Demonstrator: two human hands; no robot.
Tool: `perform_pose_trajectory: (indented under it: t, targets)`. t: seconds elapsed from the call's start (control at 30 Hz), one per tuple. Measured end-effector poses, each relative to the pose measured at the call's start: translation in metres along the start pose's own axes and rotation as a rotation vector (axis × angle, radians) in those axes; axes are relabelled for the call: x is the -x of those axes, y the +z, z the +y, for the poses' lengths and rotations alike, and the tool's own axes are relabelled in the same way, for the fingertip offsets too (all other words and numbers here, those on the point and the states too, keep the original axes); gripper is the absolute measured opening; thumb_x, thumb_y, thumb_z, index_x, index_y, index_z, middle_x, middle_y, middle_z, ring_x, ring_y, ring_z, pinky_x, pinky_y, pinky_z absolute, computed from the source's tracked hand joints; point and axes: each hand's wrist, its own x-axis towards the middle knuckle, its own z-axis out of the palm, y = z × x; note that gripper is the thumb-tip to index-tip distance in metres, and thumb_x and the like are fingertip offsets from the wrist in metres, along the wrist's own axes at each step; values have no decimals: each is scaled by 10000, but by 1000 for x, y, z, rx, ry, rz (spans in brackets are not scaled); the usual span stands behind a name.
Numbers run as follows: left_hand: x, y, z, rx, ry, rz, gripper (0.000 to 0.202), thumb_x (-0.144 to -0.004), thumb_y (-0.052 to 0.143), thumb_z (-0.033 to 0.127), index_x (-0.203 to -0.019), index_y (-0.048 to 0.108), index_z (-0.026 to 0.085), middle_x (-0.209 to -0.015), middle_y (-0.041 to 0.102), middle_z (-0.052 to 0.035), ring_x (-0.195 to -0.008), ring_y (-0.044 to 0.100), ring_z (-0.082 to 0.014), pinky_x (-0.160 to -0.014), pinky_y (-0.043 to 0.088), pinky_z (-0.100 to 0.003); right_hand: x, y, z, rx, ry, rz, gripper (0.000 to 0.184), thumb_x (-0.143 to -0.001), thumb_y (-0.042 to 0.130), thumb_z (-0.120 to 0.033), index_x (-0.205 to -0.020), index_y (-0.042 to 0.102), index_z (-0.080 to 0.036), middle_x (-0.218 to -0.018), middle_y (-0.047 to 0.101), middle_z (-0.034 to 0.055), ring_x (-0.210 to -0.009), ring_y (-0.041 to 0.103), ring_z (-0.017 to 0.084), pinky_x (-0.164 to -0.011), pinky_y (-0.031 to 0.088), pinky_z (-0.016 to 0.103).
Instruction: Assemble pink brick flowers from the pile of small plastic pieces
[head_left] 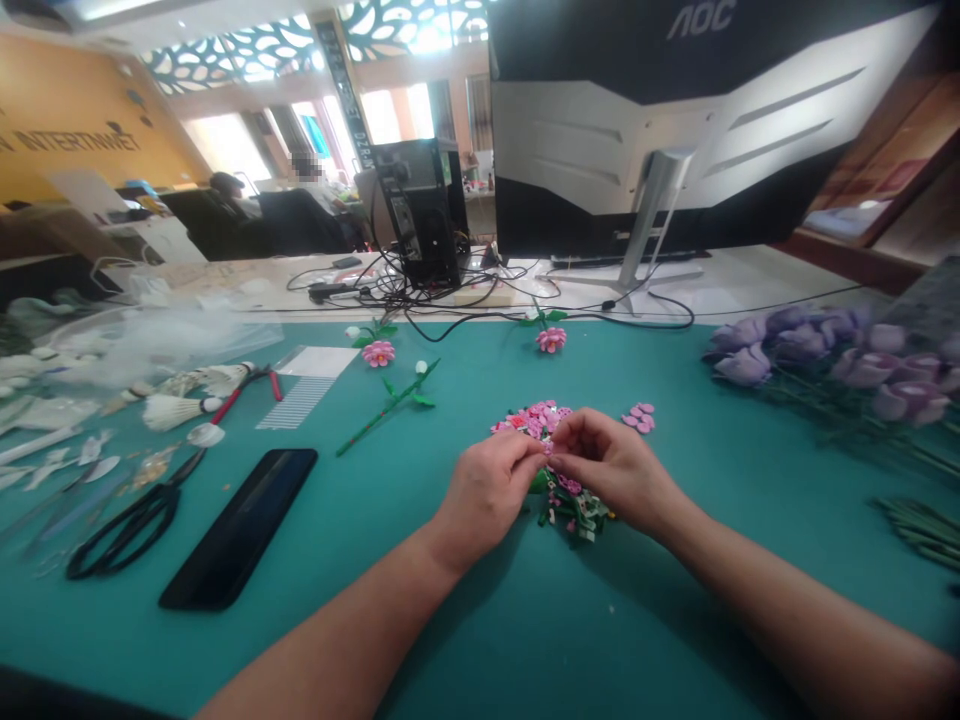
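Note:
My left hand (491,485) and my right hand (611,465) meet above a heap of small pieces, fingertips pinched together. Something small and pink seems to sit between them, mostly hidden by the fingers. Under and behind the hands lie pink petal pieces (540,415). Nearer to me is a pile of green and white pieces (581,512). A small cluster of pink petals (639,417) rests just beyond my right hand. Farther back are two pink toy flowers (379,353) and a green stem (382,408) with a white bud.
A black phone (240,528), black scissors (142,515) and red-handled pliers (244,390) lie on the left of the green mat (480,640), near shuttlecocks (176,410). Purple flowers (825,350) occupy the right. A monitor (675,130) and cables stand behind. People sit in the background.

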Motion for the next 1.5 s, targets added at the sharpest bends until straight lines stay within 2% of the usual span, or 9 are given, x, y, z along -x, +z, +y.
perform_pose_trajectory:
  t: [0.13,0.3,0.4,0.53,0.9,1.2,1.5]
  targets:
    - [-1,1,0,55,-62,-14,199,-881,504,305,-801,642,186,-770,643,-28,-723,563,-156,-688,414,-278,-1,-3,-1,65,-3,-25,214,-715,726,-324,-806,573,-205,-705,568,-13,-609,489,116,-527,397,254]
    - [-6,5,-6,432,-405,-51,269,-815,577,412,-732,595,156,-641,573,-4,-566,500,-110,-544,404,-243,-4,-3,3,91,-15,-19,186,-747,696,-346,-833,627,-197,-751,631,17,-642,543,132,-558,440,267]
    - [-8,5,-9,604,-488,-49,270,-766,637,406,-727,593,143,-658,595,-19,-562,513,-101,-543,416,-236,-3,-3,5,100,-16,-14,180,-752,691,-337,-870,651,-208,-784,666,23,-688,591,149,-604,472,280]
    - [-9,5,-10,650,-501,-45,274,-752,660,399,-714,588,137,-661,604,-25,-552,517,-92,-544,419,-233,-1,-3,7,201,-55,4,152,-770,669,-324,-886,681,-225,-818,696,34,-749,629,179,-667,497,311]
    - [-6,4,-7,578,-469,-77,260,-788,619,390,-734,581,139,-661,592,-17,-566,507,-96,-528,411,-226,2,-2,1,591,-242,43,128,-800,612,-225,-880,705,-261,-810,710,3,-717,631,166,-630,479,289]
    - [-5,5,-9,533,-422,-107,247,-821,582,383,-759,579,143,-673,577,-9,-574,490,-88,-545,396,-229,4,-1,-2,650,-264,56,113,-799,604,-206,-850,697,-246,-781,708,-6,-695,630,147,-613,467,262]
    - [-7,1,-4,546,-449,-102,247,-793,614,371,-726,572,138,-627,563,7,-563,487,-87,-530,388,-219,5,2,2,650,-363,82,126,-793,608,-152,-849,697,-221,-765,705,-14,-681,625,123,-620,457,237]
